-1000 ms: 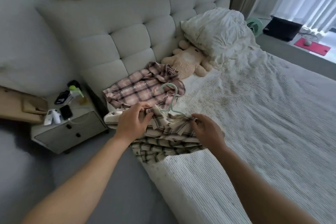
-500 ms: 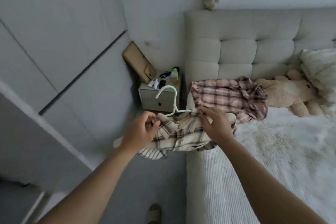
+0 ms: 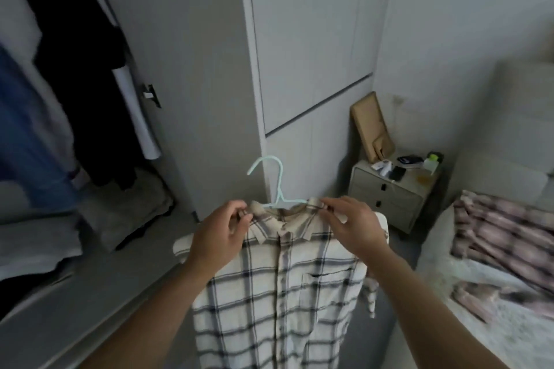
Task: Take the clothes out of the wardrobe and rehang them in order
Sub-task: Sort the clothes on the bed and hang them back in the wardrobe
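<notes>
A cream plaid shirt (image 3: 278, 293) hangs in the air in front of me on a pale green hanger (image 3: 274, 183), its hook pointing up. My left hand (image 3: 218, 237) pinches the shirt's left shoulder by the collar. At the collar's other side my right hand (image 3: 353, 225) grips the right shoulder. The open wardrobe (image 3: 192, 75) is at the left, with dark clothes (image 3: 81, 75) and a blue garment (image 3: 24, 135) hanging inside. A pink plaid shirt (image 3: 503, 237) lies on the bed (image 3: 491, 323) at the right.
A small nightstand (image 3: 392, 192) with a phone, bottle and small items stands by the wall beyond the shirt. A brown flat package (image 3: 371, 126) leans on the wall above it. Folded grey fabric (image 3: 39, 246) lies low in the wardrobe.
Both hands lifted the cream plaid shirt off the bed edge and it now hangs full length. My view swung left from the bed toward the open wardrobe.
</notes>
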